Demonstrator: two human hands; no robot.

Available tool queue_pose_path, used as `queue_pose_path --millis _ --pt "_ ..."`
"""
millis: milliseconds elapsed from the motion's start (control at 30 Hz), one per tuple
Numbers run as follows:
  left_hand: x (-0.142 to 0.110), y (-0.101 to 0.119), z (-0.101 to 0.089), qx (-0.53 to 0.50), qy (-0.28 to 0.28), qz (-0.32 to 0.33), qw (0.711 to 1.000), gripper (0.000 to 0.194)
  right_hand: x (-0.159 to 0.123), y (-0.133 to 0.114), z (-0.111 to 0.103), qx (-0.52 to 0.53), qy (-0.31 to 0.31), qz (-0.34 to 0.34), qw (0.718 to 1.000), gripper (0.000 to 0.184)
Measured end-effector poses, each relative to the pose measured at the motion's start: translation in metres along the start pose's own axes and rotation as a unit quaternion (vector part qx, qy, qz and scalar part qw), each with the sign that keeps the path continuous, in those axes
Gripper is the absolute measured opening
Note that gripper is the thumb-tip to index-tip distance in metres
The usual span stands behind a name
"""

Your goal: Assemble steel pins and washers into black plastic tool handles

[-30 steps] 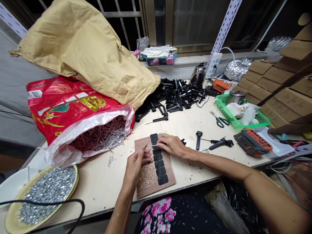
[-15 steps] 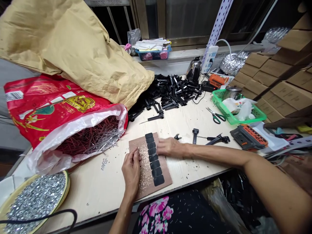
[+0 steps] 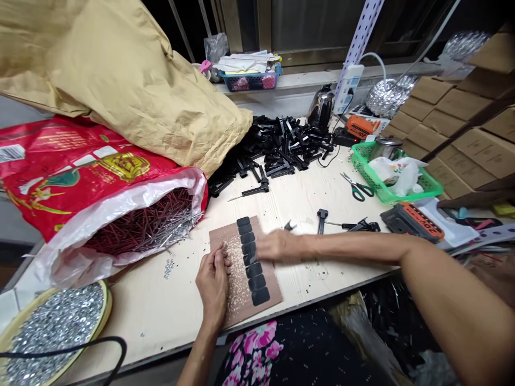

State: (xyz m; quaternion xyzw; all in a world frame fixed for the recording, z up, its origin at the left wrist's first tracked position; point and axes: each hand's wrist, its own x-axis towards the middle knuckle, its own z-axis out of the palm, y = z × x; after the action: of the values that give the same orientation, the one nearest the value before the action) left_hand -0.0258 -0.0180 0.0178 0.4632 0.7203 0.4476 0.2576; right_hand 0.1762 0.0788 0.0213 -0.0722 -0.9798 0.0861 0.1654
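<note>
A brown board (image 3: 270, 284) lies near the table's front edge. Down it runs a column of black rounded pads (image 3: 256, 282), with pale specks scattered to their left. My left hand (image 3: 213, 279) rests on the board's left side, its fingers curled and thumb pressed against them; what they hold, if anything, is hidden. Over the right side of the board, beside the upper pads, is my right hand (image 3: 284, 245). Motion smears its fingers, so their grip cannot be made out. Just behind that hand lies a small black piece (image 3: 289, 225).
Left are a red sack (image 3: 120, 161) of screws and a bowl of metal nuts or washers (image 3: 60, 327). Black hinged parts (image 3: 281, 145) are heaped behind. To the right lie scissors (image 3: 357, 188), a green basket (image 3: 432, 188) and a battery pack (image 3: 414, 221); boxes (image 3: 462, 155) are stacked beyond.
The view has shifted slightly, moving most things a little left and up. My right hand stays by the upper pads, still blurred; my left hand keeps its place on the board.
</note>
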Motion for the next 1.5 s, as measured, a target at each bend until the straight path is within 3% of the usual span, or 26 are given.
queue_pose_path --millis 67,100,200,233,367,467,567,667,733,800,933,1033,1133,1300,1400,1500 --pt "0.0 0.0 0.0 0.002 -0.002 0.006 1.0 0.044 -0.002 -0.003 0.0 0.021 -0.019 -0.074 0.997 0.026" --pt "0.0 -0.001 0.001 0.002 -0.003 0.008 1.0 0.044 -0.003 -0.002 -0.001 0.023 -0.015 -0.063 0.998 0.027" --pt "0.001 -0.002 0.001 -0.011 0.0 0.003 1.0 0.044 -0.003 0.006 -0.002 -0.008 0.019 0.067 0.998 0.033" --pt "0.001 -0.002 0.001 -0.014 -0.001 -0.001 1.0 0.044 -0.002 0.009 -0.002 -0.018 0.018 0.075 0.997 0.034" --pt "0.001 0.0 0.002 -0.012 -0.005 -0.005 1.0 0.044 -0.002 0.004 0.003 -0.019 -0.011 -0.011 1.0 0.029" --pt "0.0 0.001 0.002 -0.013 -0.001 0.001 1.0 0.044 -0.007 -0.007 0.004 -0.012 0.0 0.021 1.0 0.03" --pt "0.0 -0.001 -0.001 -0.017 -0.008 0.001 1.0 0.044 -0.023 -0.012 -0.011 0.008 -0.016 0.079 0.997 0.03" --pt "0.0 -0.003 -0.003 -0.018 -0.009 -0.005 1.0 0.044 -0.045 -0.008 -0.041 0.036 -0.088 0.14 0.986 0.028" --pt "0.001 -0.003 -0.003 -0.017 -0.01 -0.008 1.0 0.044 -0.051 0.0 -0.059 0.047 -0.126 0.166 0.977 0.028" --pt "0.002 -0.003 -0.001 -0.021 -0.008 -0.013 1.0 0.044 -0.044 0.015 -0.069 0.036 -0.113 0.192 0.974 0.032" --pt "-0.005 -0.003 -0.002 -0.04 0.006 0.006 0.999 0.042 0.008 0.066 -0.05 -0.072 -0.017 0.247 0.966 0.035" --pt "-0.014 -0.01 -0.017 -0.007 0.034 0.052 0.998 0.037 0.054 0.101 -0.016 -0.164 -0.03 0.272 0.948 0.029" --pt "-0.018 -0.026 -0.048 0.08 0.112 0.087 0.987 0.033 0.079 0.119 0.012 -0.178 -0.041 0.267 0.946 0.025" --pt "-0.005 -0.065 -0.098 0.218 0.194 0.076 0.953 0.034 0.072 0.118 0.025 -0.186 -0.032 0.265 0.945 0.027" --pt "0.007 -0.079 -0.106 0.263 0.18 0.068 0.946 0.035 0.058 0.106 0.017 -0.186 -0.003 0.27 0.945 0.027" --pt "0.015 -0.082 -0.103 0.276 0.144 0.045 0.949 0.034 0.047 0.088 0.004 -0.154 0.071 0.269 0.948 0.026"
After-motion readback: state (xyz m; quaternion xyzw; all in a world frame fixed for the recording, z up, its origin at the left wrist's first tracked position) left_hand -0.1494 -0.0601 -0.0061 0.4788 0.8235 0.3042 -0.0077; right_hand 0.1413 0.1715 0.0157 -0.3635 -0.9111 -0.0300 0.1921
